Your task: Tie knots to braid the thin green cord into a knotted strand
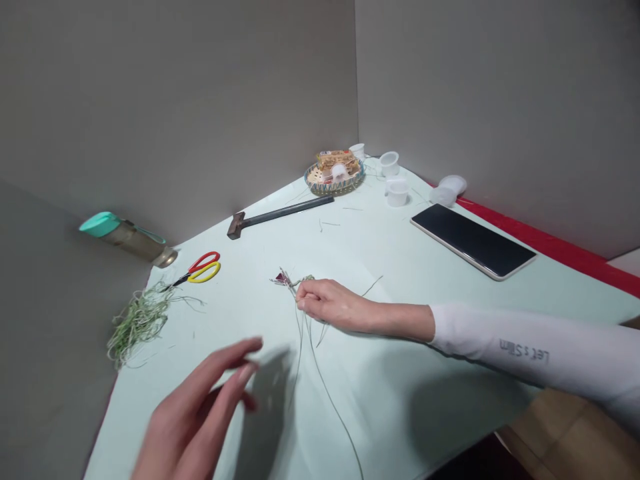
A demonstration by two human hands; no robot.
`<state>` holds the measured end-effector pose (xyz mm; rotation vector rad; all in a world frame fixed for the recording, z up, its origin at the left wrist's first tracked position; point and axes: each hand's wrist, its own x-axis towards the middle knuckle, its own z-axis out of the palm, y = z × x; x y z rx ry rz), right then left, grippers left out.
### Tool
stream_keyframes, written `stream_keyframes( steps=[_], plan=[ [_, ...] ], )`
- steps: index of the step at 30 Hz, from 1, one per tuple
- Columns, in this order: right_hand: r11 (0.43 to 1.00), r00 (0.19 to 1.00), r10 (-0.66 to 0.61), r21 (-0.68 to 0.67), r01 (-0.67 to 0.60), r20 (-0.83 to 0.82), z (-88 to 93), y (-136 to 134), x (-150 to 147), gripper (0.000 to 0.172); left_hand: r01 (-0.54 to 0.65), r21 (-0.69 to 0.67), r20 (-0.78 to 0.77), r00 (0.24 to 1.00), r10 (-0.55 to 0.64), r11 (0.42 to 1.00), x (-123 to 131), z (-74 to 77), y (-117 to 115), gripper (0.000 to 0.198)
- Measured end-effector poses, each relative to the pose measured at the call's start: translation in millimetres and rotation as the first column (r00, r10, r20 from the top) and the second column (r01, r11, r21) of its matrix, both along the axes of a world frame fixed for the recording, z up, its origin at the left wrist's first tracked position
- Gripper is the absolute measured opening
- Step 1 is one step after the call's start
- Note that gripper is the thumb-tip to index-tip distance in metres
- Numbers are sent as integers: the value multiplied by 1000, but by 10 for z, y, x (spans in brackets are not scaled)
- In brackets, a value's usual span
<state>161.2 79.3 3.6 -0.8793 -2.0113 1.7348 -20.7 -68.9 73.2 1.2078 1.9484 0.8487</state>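
My right hand [335,303] is closed in a pinch on thin green cords [320,377] over the middle of the table. A small dark red and silvery piece [281,278] shows just beyond its fingertips, where the cords come together. Loose cord ends trail down toward the table's front, and one [373,285] sticks out behind the wrist. Nearer the camera, my left hand [200,407] hovers over the table, slightly blurred, its fingers apart and nothing visible in them. What exactly lies under the right fingertips is hidden.
Scissors [204,267] and a pile of green cords [143,323] lie at left, beside a bottle [133,239]. Behind are a hammer [280,213], a small basket [310,180] and plastic cups [397,192]. A phone [470,240] rests at right. Grey walls [200,100] border the table.
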Motion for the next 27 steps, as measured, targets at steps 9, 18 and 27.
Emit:
stream_keyframes(
  steps=[9, 18, 27],
  plan=[
    [997, 999, 27, -75, -30, -42, -34, 35, -3, 30, 122, -36, 445, 891, -94, 992, 339, -507, 869, 20],
    [992, 999, 20, -121, -24, -36, -35, 68, 7, 27, 32, -69, 580, 814, 14, 997, 290, -609, 859, 22],
    [999, 997, -18, -41, 15, -74, -68, 17, 46, 25, -90, -64, 634, 765, 111, 994, 455, -622, 872, 27]
  ],
)
